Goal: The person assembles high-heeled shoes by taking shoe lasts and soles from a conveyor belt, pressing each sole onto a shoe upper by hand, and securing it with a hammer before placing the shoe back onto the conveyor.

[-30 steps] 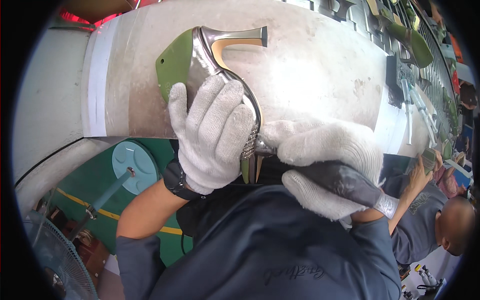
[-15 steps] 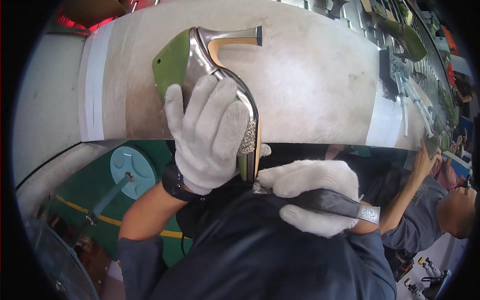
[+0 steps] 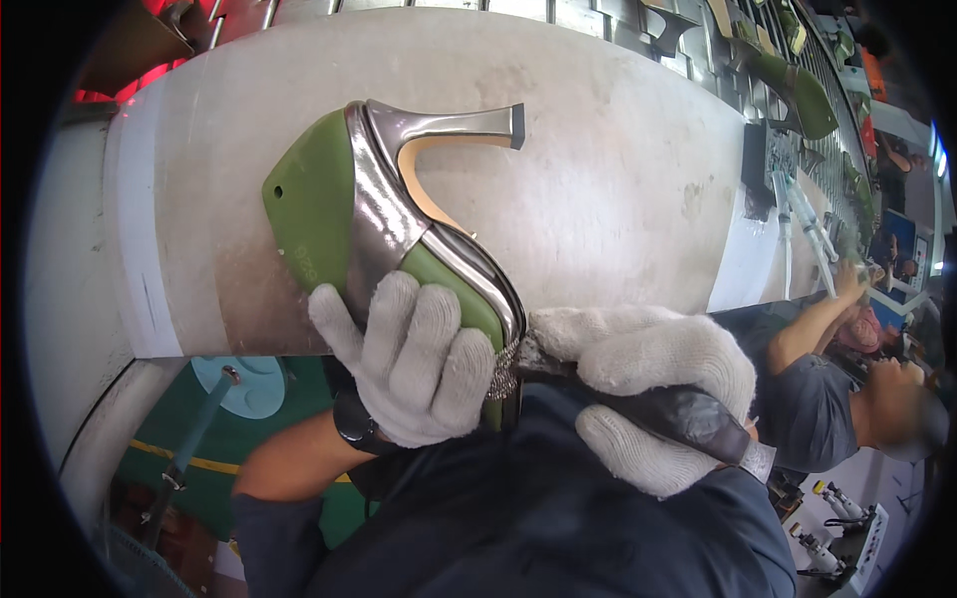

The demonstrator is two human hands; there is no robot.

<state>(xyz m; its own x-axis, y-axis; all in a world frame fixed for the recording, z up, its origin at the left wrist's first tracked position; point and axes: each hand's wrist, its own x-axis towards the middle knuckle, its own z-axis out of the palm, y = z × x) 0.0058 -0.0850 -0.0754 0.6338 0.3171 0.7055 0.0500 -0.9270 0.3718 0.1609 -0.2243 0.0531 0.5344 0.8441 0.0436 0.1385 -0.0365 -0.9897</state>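
A metallic pewter high-heeled shoe (image 3: 384,199) sits on a green shoe last (image 3: 317,194), its slim heel toward the far side and its toe toward me. My left hand (image 3: 414,369), in a white knit glove, is closed around the last near the glittery toe strap (image 3: 504,371). In my gloved right hand (image 3: 663,374) is a dark-handled hand tool (image 3: 688,414) with a pale, flat butt end; I cannot tell its exact kind. Its tip is close against the sole edge beside the glittery strap, partly hidden by my fingers.
A pale worktop (image 3: 618,189) lies under the shoe. Syringe-like tubes (image 3: 805,219) and a dark block (image 3: 758,164) are at its right. Beyond runs a slatted metal conveyor (image 3: 518,8) bearing another green last (image 3: 812,100). A co-worker (image 3: 822,369) is at the right.
The shoe has shifted toward me in view, and my left hand grips it lower, baring more green last. The tool's tip has moved from the toe end up to the glittery strap.
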